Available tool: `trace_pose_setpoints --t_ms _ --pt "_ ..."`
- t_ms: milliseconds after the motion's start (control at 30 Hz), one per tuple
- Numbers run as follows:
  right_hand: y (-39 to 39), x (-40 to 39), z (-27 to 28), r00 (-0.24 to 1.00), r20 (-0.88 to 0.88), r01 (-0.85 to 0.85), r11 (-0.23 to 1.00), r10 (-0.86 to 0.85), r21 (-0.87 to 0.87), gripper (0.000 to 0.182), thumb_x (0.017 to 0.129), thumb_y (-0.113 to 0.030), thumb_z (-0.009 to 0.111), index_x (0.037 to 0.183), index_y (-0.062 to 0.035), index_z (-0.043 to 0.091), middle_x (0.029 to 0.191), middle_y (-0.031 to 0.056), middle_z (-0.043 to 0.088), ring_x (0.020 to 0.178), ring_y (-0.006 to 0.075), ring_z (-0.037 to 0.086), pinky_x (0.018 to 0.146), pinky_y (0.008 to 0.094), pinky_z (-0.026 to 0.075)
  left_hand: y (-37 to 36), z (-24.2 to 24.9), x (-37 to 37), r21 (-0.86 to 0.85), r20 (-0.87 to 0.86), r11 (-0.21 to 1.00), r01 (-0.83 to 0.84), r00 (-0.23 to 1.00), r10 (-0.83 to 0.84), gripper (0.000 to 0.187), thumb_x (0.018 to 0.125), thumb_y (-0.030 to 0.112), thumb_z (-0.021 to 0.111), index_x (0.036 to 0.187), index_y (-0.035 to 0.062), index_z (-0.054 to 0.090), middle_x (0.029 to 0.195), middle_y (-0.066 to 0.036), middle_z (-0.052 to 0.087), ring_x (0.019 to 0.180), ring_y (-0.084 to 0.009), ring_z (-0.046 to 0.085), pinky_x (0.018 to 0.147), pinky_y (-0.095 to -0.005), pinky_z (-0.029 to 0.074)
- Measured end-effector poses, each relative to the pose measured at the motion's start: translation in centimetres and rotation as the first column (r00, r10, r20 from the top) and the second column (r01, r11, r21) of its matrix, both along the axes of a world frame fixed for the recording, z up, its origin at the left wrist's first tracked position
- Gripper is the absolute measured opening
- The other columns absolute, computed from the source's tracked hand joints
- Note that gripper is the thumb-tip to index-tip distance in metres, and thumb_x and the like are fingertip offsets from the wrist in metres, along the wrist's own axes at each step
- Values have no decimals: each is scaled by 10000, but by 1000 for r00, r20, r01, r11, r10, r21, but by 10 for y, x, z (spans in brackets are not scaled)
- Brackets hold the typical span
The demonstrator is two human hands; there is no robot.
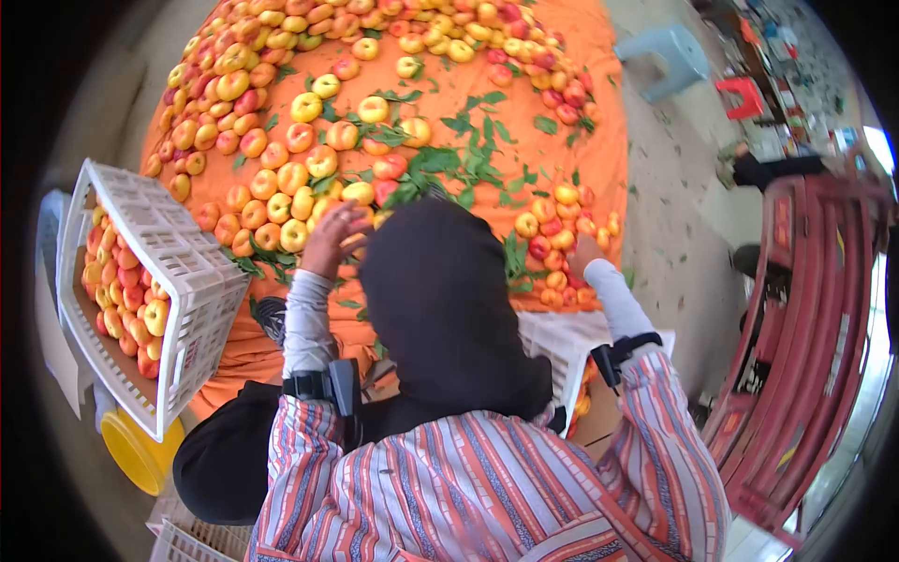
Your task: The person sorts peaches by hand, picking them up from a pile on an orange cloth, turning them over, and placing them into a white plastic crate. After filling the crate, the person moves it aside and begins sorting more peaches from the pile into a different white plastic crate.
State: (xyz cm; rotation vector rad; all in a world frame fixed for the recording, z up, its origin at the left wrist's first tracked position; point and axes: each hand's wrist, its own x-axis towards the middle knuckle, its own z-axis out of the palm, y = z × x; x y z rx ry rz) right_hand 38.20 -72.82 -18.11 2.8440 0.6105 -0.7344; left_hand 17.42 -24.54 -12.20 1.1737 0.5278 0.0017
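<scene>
Flat yellow-red peaches (321, 161) lie in a large spread on an orange cloth (375, 70). My left hand (335, 239) is at the near edge of the spread, its fingers apart and slightly curled, close beside several peaches. I see no fruit in it. Over on the right, my right hand (587, 253) reaches to a smaller cluster of peaches (552, 225) and touches or nearly touches its edge. Its fingers are mostly hidden, so their grip does not show. Loose green leaves (449, 169) are scattered between the two groups.
A white crate (201, 290) filled with peaches stands tilted at left, above a yellow bucket (140, 454). Another white crate (562, 347) is under my right forearm. A blue-grey stool (665, 61), a red stool (742, 96) and a dark red vehicle bed (796, 347) stand right.
</scene>
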Motion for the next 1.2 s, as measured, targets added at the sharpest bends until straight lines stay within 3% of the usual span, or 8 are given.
trace_pose_setpoints --t_ms 100,200,267,500,600,900,1033,1200 --pt "55 30 -10 958 10 286 950 -287 -124 479 765 -301 518 1169 -51 460 1198 198 462 1069 301 483 869 363 411 -3 4 5 -216 -129 968 -125 987 98 424 863 287 471 1217 61 419 1116 -88 527 991 -188 540 797 -341 463" --pt "42 21 -59 955 -272 -263 751 115 -606 668 793 -301 454 1357 -82 170 1348 132 271 1219 224 345 961 298 325 10 -7 17 -245 -153 960 -139 983 103 453 863 297 481 1235 53 397 1140 -102 517 993 -195 537 816 -330 453" --pt "85 26 -1 933 -125 262 872 -339 -413 724 767 -319 499 1364 -84 162 1349 150 295 1181 265 404 948 328 354 19 -8 33 -260 -136 952 -163 982 131 453 853 268 483 1236 40 407 1119 -101 526 972 -194 547 801 -309 464" --pt "84 87 -33 732 -642 -538 773 230 -336 364 813 -295 430 1098 -81 504 1054 220 554 982 340 537 853 378 413 49 -39 80 -293 -176 949 -121 982 71 460 863 257 493 1249 32 382 1139 -92 521 972 -176 535 809 -296 443" --pt "194 141 20 933 -319 -166 986 166 28 271 802 -278 476 849 -14 517 858 188 590 834 363 552 706 439 426 57 -53 91 -301 -212 945 -131 975 68 446 860 240 492 1240 31 389 1147 -93 520 971 -165 527 810 -290 440" --pt "444 307 -15 817 477 -528 753 324 393 508 720 -224 632 1160 -78 425 1041 150 496 990 324 456 823 401 408 55 -62 120 -261 -275 958 -117 960 43 426 863 242 478 1225 31 403 1129 -91 526 952 -163 544 800 -283 452" --pt "474 320 -41 738 566 -571 787 368 232 500 658 -231 674 1091 -96 464 973 126 518 897 307 475 744 404 431 61 -56 157 -297 -202 944 -147 975 89 435 867 228 480 1223 -5 387 1107 -115 529 945 -175 552 794 -291 470" --pt "461 245 -6 955 88 -221 485 281 846 399 694 -144 610 1059 -42 485 1013 141 520 973 298 476 807 389 415 58 -43 238 -497 -240 771 -399 916 320 421 892 241 447 1237 14 363 1123 -116 494 951 -232 549 799 -322 492"
